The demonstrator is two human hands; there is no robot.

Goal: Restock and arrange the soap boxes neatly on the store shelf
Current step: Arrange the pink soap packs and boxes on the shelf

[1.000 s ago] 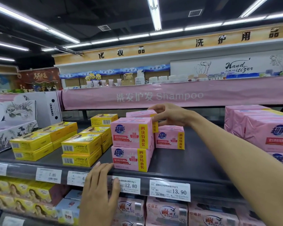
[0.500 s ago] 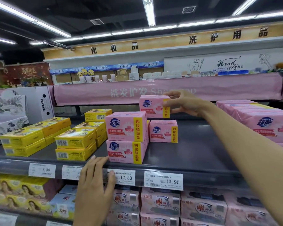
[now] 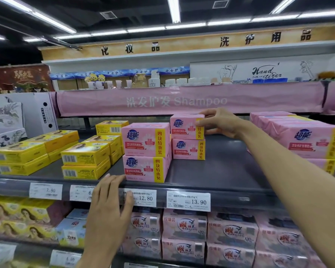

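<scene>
Shelf carries the front pink stack, two high at the near edge, yellow boxes to its left. Held pink soap box is on or just above the lower pink box, far-right of the stack, contact unclear. Right hand has fingers curled round the box's right end. Left hand lies flat on the shelf lip, holding nothing. Risk: let go off-square, the top box overhangs and slides off; a push knocks the lower box crooked

Dark shelf with stacked yellow boxes at left, pink soap boxes centre and right
</scene>
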